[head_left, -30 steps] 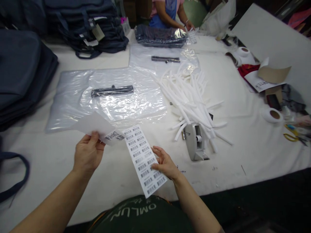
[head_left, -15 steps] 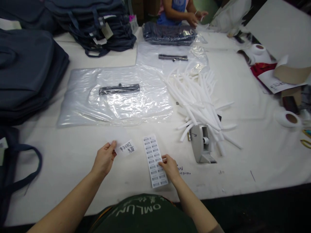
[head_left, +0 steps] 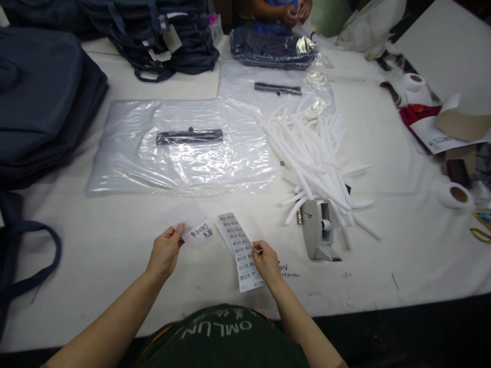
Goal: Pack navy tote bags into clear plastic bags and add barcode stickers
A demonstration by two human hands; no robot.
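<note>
My left hand (head_left: 165, 252) pinches the edge of a white paper slip with handwriting (head_left: 195, 230), low over the white table (head_left: 115, 245). My right hand (head_left: 266, 261) grips a long sheet of barcode stickers (head_left: 240, 249) by its right edge; the sheet stands tilted on the table between my hands. A grey tape dispenser (head_left: 317, 231) sits just right of my right hand, partly under a pile of several white foam tubes (head_left: 310, 153).
Clear plastic bags (head_left: 180, 153) with a dark bar (head_left: 189, 136) lie ahead; a second set lies farther back. Navy bags (head_left: 46, 102) are stacked at left and back. Another person's hands (head_left: 295, 10) work at the far edge. Tape rolls (head_left: 454, 194), papers and scissors crowd the right.
Both hands came down from mid-air to the table with the slip and the sticker sheet. The sticker sheet has since turned edge-up in my right hand.
</note>
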